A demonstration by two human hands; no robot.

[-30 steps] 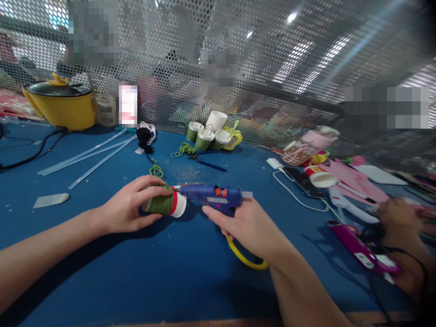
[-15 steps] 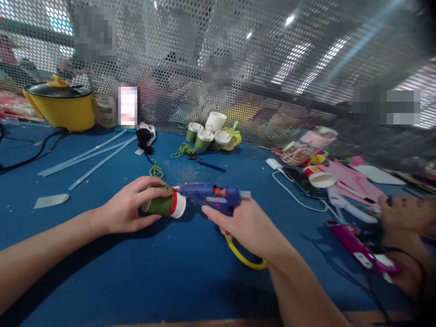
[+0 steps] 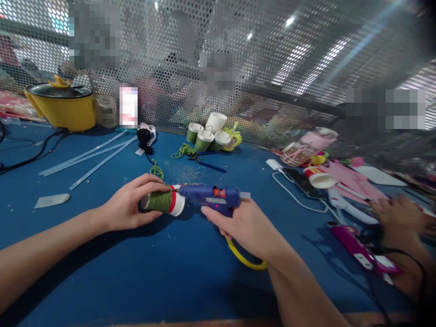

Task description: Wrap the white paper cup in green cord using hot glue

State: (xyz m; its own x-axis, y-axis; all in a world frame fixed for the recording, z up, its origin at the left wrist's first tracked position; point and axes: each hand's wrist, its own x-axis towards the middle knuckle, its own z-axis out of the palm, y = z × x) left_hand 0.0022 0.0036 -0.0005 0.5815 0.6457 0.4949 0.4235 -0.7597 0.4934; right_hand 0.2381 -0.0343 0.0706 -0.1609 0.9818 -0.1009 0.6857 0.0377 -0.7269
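My left hand (image 3: 127,208) is wrapped round a paper cup (image 3: 164,202) lying on its side; most of the cup is wound with green cord, with a red band and white rim showing at its right end. My right hand (image 3: 243,223) grips a blue hot glue gun (image 3: 211,196), held level with its nozzle touching the cup near the red band. A yellow cable (image 3: 243,257) loops out from under my right hand onto the blue table (image 3: 177,272).
Several green-wrapped cups (image 3: 208,135), loose green cord (image 3: 183,150) and pliers (image 3: 204,160) lie behind. Glue sticks (image 3: 89,156) and a yellow pot (image 3: 61,105) sit at the left. Another person's hands (image 3: 398,215) work at the right among pink craft pieces (image 3: 344,179) and a phone (image 3: 302,180). A mesh screen (image 3: 272,68) closes the back.
My left hand has turned the cup slightly and lifted it a little. The glue gun stays against it. The other person's hand at the right has shifted left.
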